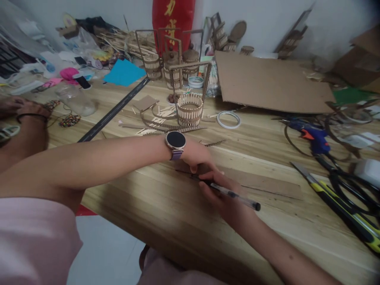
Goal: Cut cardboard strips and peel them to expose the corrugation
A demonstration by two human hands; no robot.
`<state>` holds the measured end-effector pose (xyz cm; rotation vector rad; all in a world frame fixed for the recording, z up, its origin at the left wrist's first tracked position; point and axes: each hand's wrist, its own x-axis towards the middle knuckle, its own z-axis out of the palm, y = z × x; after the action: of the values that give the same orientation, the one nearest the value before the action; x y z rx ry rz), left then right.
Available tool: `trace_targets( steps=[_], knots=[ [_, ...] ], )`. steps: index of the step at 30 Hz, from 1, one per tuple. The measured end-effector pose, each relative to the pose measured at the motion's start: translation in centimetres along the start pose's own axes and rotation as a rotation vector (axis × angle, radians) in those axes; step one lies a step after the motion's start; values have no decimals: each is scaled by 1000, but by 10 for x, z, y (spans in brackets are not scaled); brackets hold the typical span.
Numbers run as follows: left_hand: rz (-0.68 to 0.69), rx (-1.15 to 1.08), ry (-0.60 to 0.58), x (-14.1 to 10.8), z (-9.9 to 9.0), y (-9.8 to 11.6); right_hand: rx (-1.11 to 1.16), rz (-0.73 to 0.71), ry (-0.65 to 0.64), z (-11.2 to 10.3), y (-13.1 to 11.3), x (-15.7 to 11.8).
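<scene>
While your right hand (227,204) pinched the pen (242,198) between thumb and fingers, the barrel slanted back across that hand and the writing end lay close to the thumb of your left hand (198,154). The cardboard strip (270,184) lay flat on the counter (166,206) beneath both hands, one end showing beyond your right fingers; this flat support probably gave the pen a firm backing. Your left hand, a watch (175,140) at its wrist, reached across and rested over the strip with its thumb turned down. It likely served to keep the strip from sliding, though how hard it pressed, and whether its hidden fingers gripped anything, could not be made out. A dark line ran along the strip to the right of your hands; whether ink, crease or edge was uncertain.

Beyond your left hand, a basket (190,113) stood upright with its tall handle raised, apart from the strip, presumably to leave working room. To the right of your hands lay the utility knife (341,213), its blade end towards the strip, with the scissors (334,176) and glue gun (314,136) behind it, apparently kept within reach. Well to your left, another person's hands (26,110) were near some coloured beads (69,120), clear of your own.
</scene>
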<state>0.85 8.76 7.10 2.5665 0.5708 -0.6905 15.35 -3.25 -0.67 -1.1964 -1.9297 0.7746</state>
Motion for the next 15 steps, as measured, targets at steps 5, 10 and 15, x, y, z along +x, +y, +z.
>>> trace_targets(
  steps=[5, 10, 15],
  knots=[
    [-14, 11, 8, 1, 2, -1, -2, -11, 6, 6, -1, 4],
    [-13, -6, 4, 0, 3, 0, -25, 18, 31, 11, -2, 4],
    [4, 26, 12, 0, 1, 0, -38, 48, 37, 1, -1, 0]
  ],
)
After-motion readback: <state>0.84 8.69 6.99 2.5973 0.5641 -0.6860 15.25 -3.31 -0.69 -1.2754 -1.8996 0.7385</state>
